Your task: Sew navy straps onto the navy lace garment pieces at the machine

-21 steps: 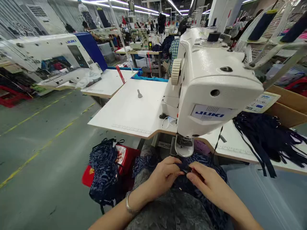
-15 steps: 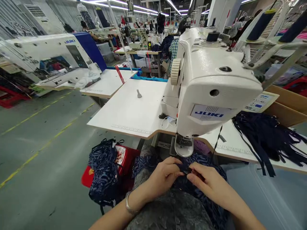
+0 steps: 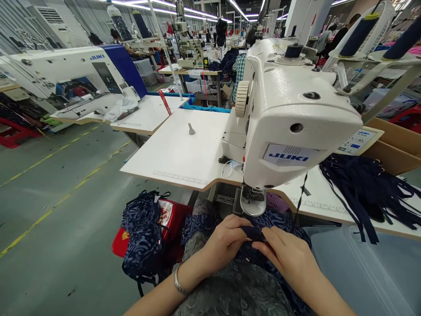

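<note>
Between my two hands is a folded piece of dark navy fabric point(image 3: 252, 233), held just in front of the sewing machine's metal plate point(image 3: 253, 202). My left hand point(image 3: 226, 239) pinches its left end between thumb and fingers. On its right end my right hand point(image 3: 283, 245) is closed, thumb below and fingers on top. Patterned navy cloth point(image 3: 248, 253) lies over my lap beneath both hands. Above them stands the head of the white sewing machine point(image 3: 292, 127). A thin dark strap point(image 3: 301, 193) hangs to the right of the machine head.
Patterned garments point(image 3: 143, 237) lie on a red stool point(image 3: 176, 219) at my left. Many navy strips point(image 3: 365, 184) lie on the right of the white table point(image 3: 177, 149). A grey-blue plastic surface point(image 3: 358, 267) is below them, and a cardboard box point(image 3: 397, 149) stands behind.
My right hand has turned and its fingers now lie further over the navy fabric, showing a wider folded stretch. My left hand keeps its pinch almost in place.
</note>
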A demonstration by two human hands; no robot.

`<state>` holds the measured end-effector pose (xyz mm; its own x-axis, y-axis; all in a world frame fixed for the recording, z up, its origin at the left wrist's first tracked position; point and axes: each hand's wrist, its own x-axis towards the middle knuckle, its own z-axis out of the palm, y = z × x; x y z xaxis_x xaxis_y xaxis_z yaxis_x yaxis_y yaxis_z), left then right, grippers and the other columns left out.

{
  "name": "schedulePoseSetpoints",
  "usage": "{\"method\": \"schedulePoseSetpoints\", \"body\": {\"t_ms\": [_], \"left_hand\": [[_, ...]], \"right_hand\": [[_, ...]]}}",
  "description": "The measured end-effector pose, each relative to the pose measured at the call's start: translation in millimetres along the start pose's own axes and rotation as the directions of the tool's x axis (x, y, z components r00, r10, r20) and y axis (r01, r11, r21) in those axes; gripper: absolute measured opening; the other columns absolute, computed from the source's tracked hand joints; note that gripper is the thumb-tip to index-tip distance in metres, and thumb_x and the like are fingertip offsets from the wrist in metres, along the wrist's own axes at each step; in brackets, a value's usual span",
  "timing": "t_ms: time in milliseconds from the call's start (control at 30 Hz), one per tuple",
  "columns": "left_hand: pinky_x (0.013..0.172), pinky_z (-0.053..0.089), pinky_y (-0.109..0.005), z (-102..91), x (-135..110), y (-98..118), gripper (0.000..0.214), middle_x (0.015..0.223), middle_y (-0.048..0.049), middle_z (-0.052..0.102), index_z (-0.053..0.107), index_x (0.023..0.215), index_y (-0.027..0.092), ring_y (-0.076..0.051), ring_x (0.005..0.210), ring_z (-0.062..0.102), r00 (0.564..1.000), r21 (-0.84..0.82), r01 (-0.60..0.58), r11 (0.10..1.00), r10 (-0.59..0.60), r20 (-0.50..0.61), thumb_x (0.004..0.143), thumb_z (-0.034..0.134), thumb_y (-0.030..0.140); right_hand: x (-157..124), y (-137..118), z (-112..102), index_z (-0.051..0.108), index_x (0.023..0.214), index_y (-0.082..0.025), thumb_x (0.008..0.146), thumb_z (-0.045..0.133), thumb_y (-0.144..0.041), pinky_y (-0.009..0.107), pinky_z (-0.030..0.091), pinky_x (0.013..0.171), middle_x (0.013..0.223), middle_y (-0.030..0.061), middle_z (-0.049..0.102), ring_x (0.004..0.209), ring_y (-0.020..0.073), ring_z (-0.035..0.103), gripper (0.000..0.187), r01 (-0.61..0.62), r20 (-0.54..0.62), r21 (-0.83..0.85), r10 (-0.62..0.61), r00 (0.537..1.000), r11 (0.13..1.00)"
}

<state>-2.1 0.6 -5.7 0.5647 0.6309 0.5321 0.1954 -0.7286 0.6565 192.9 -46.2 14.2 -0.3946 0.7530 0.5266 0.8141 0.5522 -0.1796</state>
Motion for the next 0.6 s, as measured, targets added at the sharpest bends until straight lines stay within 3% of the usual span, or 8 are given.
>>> {"method": "schedulePoseSetpoints", "body": {"t_ms": [167,400,500,600], "left_hand": [[0.081,0.052,-0.032,-0.1,0.8,-5.1,0.024,0.103,-0.0079,0.069,0.066,0.099,0.019,-0.017,0.09,0.06,0.992,0.066,-0.12,0.991,0.122,-0.017,0.091,0.047,0.007],[0.08,0.054,-0.033,0.8,-0.5,-7.7,0.023,0.106,-0.0091,0.069,0.063,0.103,0.02,-0.019,0.093,0.059,0.977,0.138,-0.202,0.97,0.208,-0.036,0.09,0.048,0.008],[0.079,0.055,-0.034,1.0,-0.6,-8.2,0.022,0.106,-0.0093,0.069,0.063,0.103,0.019,-0.02,0.092,0.059,0.974,0.147,-0.217,0.965,0.225,-0.036,0.089,0.05,0.007],[0.078,0.055,-0.034,0.7,-0.2,-8.2,0.02,0.106,-0.0095,0.069,0.063,0.099,0.019,-0.019,0.091,0.058,0.972,0.151,-0.224,0.963,0.232,-0.039,0.089,0.05,0.007]], "right_hand": [[0.1,2.1,2.7,0.055,0.09,-0.014,0.099,0.043,-0.032,0.027,0.039,0.054,0.061,0.0007,0.059,0.052,0.0136,0.057,0.023,0.088,-0.088,-0.081,-0.095,0.992,0.993],[-7.5,7.1,8.6,0.057,0.095,-0.012,0.096,0.049,-0.02,0.031,0.04,0.057,0.07,0.0063,0.066,0.059,0.0161,0.059,0.011,0.161,-0.145,-0.101,-0.175,0.974,0.982],[-9.4,6.9,10.1,0.056,0.096,-0.013,0.096,0.049,-0.021,0.03,0.041,0.057,0.069,0.0058,0.066,0.059,0.0166,0.06,0.011,0.151,-0.167,-0.079,-0.162,0.972,0.985],[-8.1,6.6,6.7,0.055,0.096,-0.015,0.098,0.045,-0.028,0.028,0.041,0.053,0.066,0.0032,0.063,0.056,0.0151,0.058,0.016,0.087,-0.092,0.044,-0.083,0.992,0.995]]}}
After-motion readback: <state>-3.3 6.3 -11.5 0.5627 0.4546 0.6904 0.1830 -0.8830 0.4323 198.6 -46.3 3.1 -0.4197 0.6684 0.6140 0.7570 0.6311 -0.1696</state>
